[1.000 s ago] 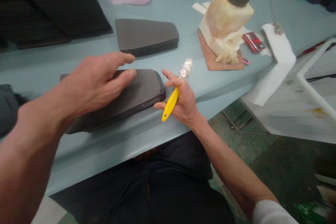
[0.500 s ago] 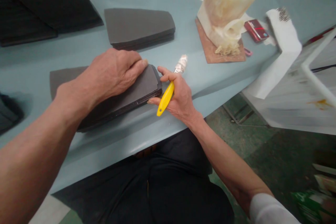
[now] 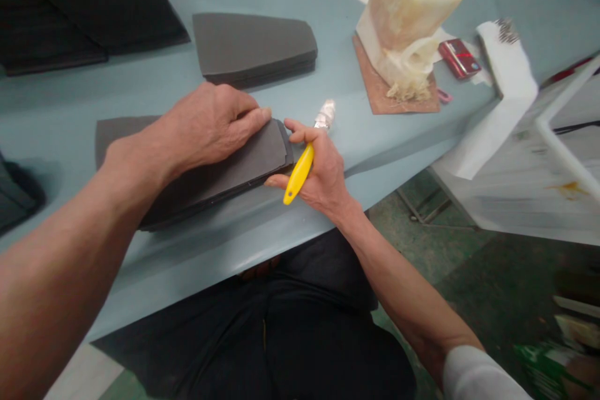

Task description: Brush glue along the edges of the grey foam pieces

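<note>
My left hand [image 3: 209, 122] lies across a stack of dark grey tapered sheets [image 3: 257, 150], fingers curled over its far edge and thumb near its right end. Those fingertips are hidden. In my right hand [image 3: 328, 169] is a paintbrush [image 3: 299, 176] with a yellow handle, its whitish wrapped end pointing away from me. The right thumb and fingertips are at the stack's narrow right end, whose edges look slightly uneven. A second stack of grey sheets [image 3: 255, 47] of similar shape rests just beyond.
A yellowed, glue-crusted plastic container [image 3: 412, 12] stands on a brown board [image 3: 372, 90] to the right. Beside it are a small red box [image 3: 459, 57] and a bent white strip [image 3: 509, 75]. Large black stacks [image 3: 84, 12] occupy the far left. The blue-green table's [image 3: 225, 256] front edge runs before me.
The whole view has shifted slightly, moving the stacks a little to the right. Both hands keep nearly the same hold, with the brush still in the right.
</note>
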`<state>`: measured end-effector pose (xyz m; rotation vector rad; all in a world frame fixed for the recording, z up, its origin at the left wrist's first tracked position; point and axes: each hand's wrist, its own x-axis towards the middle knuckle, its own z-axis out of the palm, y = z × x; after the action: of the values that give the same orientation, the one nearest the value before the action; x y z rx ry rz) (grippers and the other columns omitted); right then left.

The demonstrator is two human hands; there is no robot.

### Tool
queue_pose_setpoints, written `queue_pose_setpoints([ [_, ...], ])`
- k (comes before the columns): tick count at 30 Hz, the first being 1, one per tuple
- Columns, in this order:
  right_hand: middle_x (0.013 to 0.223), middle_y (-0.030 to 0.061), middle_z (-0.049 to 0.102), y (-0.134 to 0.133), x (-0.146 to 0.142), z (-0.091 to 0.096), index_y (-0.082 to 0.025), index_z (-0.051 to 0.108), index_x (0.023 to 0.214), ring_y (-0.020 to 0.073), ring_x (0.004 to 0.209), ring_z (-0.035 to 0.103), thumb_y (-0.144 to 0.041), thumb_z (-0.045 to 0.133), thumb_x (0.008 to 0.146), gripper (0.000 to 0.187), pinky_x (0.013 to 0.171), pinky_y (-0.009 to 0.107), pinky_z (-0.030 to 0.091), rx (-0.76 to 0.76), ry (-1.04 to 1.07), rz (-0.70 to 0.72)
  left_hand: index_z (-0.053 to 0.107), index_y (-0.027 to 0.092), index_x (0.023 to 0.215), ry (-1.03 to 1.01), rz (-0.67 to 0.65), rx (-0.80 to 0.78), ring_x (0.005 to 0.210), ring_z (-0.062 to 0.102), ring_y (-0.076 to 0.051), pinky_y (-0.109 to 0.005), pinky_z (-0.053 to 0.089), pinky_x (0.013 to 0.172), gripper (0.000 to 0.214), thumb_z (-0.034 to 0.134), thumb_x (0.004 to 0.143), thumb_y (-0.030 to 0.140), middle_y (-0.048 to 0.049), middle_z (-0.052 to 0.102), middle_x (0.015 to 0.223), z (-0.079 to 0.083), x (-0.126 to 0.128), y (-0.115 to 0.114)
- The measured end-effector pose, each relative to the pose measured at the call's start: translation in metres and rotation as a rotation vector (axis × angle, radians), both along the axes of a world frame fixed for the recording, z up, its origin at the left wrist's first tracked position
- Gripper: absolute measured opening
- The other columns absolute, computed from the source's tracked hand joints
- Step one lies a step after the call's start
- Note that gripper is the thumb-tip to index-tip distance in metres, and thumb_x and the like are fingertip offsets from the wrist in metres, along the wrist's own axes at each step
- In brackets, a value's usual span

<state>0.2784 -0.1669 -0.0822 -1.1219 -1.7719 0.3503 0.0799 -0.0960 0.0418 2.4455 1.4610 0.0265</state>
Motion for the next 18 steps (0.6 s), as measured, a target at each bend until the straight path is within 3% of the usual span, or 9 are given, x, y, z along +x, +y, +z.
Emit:
queue_pose_setpoints([
  [7, 0.147, 0.0175, 0.069, 0.000, 0.001, -0.001, -0.026, 0.047, 0.126, 0.0363, 0.134, 0.070, -0.083, 0.080, 0.075, 0.083, 0.112, 0.055, 0.057, -0.034, 0.031, 0.008, 0.055, 0.014, 0.064, 0.031, 0.085, -0.115, 0.078, 0.058, -0.017, -0.040, 0.046, 0.095, 0.067, 0.034, 0.100, 0.066, 0.0022, 0.031, 0.061, 0.006, 0.006, 0.004],
  [12, 0.143, 0.0168, 0.071, -0.002, -0.004, -0.001, -0.025, 0.048, 0.125, 0.0367, 0.128, 0.073, -0.081, 0.078, 0.078, 0.079, 0.107, 0.057, 0.058, -0.030, 0.028, -0.055, 0.052, 0.015, 0.060, 0.082, 0.115, -0.138, 0.065, 0.050, -0.012, -0.038, 0.047, 0.089, 0.064, 0.036, 0.099, 0.063, 0.0027, 0.033, 0.057, 0.012, 0.007, 0.005],
  [18, 0.144, 0.0180, 0.071, 0.000, -0.001, -0.002, -0.025, 0.050, 0.123, 0.0364, 0.129, 0.072, -0.083, 0.079, 0.076, 0.080, 0.110, 0.057, 0.058, -0.008, -0.008, -0.018, 0.058, 0.015, 0.064, 0.085, 0.078, -0.142, 0.055, 0.041, -0.010, -0.029, 0.038, 0.073, 0.065, 0.034, 0.101, 0.063, 0.0021, 0.042, 0.054, 0.015, 0.006, 0.005],
])
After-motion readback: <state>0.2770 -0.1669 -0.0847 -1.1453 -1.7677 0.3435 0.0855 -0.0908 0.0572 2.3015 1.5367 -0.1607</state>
